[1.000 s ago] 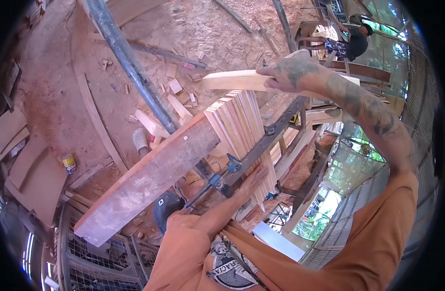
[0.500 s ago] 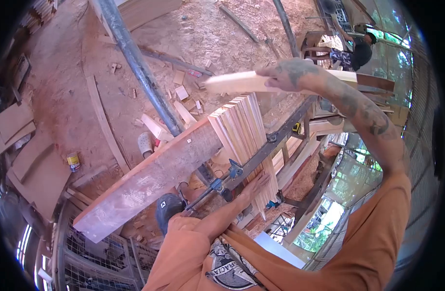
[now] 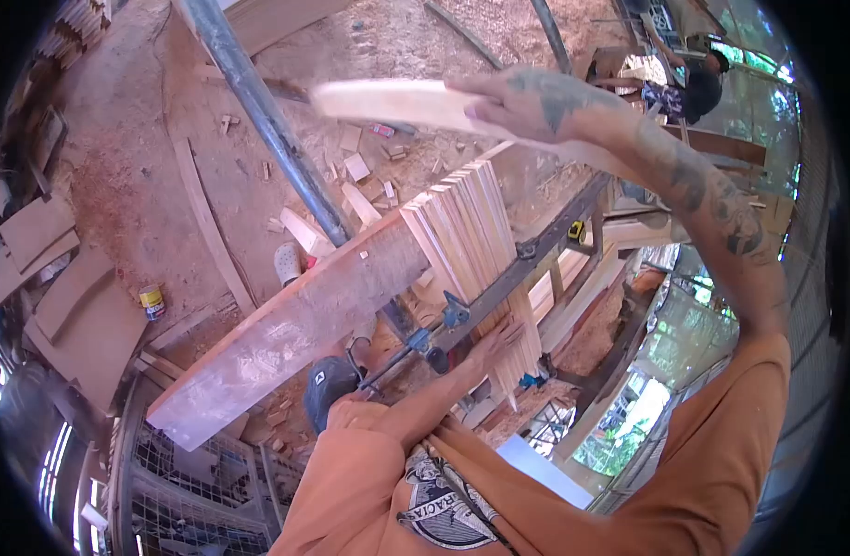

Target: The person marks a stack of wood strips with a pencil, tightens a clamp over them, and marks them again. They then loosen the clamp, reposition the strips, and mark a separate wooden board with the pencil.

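My right hand [image 3: 513,104], at the end of a tattooed arm, is closed around a pale wooden board [image 3: 383,100], raised above the bench and smeared by motion. Below it, a row of thin wooden boards [image 3: 462,232] stands packed side by side, on edge. My left hand [image 3: 499,348] lies against the near part of this row with its fingers stretched out. A dark metal bar [image 3: 559,227] crosses over the boards, with a blue clamp [image 3: 456,311] beside them. A long wide plank [image 3: 295,329] extends from the row towards the lower left.
A slanting metal pole [image 3: 267,120] rises beyond the plank. Wood offcuts [image 3: 355,167] litter the dusty ground, where a yellow can [image 3: 152,302] stands. A dark cap [image 3: 330,389] is close by my left arm. Another person [image 3: 698,93] is at the far right.
My right hand has swung the board to the left and up in the view. My left hand stays on the row of boards, and the whole view has shifted slightly.
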`<action>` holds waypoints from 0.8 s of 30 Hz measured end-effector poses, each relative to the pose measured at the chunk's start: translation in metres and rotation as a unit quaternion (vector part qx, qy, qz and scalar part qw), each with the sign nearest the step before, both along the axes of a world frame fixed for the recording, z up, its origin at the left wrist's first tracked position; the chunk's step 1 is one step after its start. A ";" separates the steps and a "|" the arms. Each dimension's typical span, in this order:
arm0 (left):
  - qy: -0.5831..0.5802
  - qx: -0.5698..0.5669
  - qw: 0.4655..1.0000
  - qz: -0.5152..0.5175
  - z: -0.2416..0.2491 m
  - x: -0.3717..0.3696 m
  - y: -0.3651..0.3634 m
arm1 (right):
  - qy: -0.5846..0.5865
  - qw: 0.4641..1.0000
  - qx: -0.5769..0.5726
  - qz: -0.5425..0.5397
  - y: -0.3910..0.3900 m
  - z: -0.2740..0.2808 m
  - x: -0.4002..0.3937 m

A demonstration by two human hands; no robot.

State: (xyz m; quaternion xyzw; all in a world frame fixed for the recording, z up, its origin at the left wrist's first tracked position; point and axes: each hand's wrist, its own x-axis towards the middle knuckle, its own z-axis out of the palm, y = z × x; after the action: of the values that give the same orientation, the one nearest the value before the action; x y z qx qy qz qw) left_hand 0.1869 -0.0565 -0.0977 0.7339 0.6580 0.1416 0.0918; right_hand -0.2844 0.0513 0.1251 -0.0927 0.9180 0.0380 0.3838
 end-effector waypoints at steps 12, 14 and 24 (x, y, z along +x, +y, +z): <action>0.021 0.015 1.000 0.000 -0.014 0.014 0.001 | 0.017 1.000 -0.005 -0.003 -0.005 -0.003 0.002; 0.052 0.005 0.999 -0.017 0.001 -0.008 -0.010 | -0.057 0.997 0.031 0.051 -0.008 -0.006 0.029; 0.035 0.036 0.999 -0.005 -0.006 -0.003 -0.007 | -0.083 0.986 0.140 0.028 -0.004 -0.017 0.020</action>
State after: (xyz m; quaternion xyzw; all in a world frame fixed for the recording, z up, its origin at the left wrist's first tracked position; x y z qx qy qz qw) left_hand 0.1838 -0.0631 -0.1035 0.7447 0.6514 0.1388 0.0434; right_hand -0.2639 0.0469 0.1083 -0.0664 0.8658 0.1688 0.4663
